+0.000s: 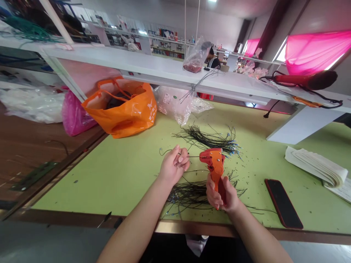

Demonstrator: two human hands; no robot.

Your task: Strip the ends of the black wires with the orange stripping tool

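My left hand (174,164) is closed in a pinch on a thin black wire (194,156). One end of that wire runs right into the jaws of an orange and red wire stripper (216,162); its other end curls out to the left of the hand. Wrapped around the stripper's handles is my right hand (221,193), which holds the tool upright with its head pointing left. Under and between my hands lies a bundle of black wires (189,193). Behind the stripper is another bundle (208,138) with blue-tipped ends at its right.
A phone (283,202) and folded papers (316,166) lie at the right. An orange bag (128,113) and a clear plastic bag (175,102) stand at the back left. A white shelf (153,64) spans the back, holding a red-handled tool (298,79). A person sits beyond.
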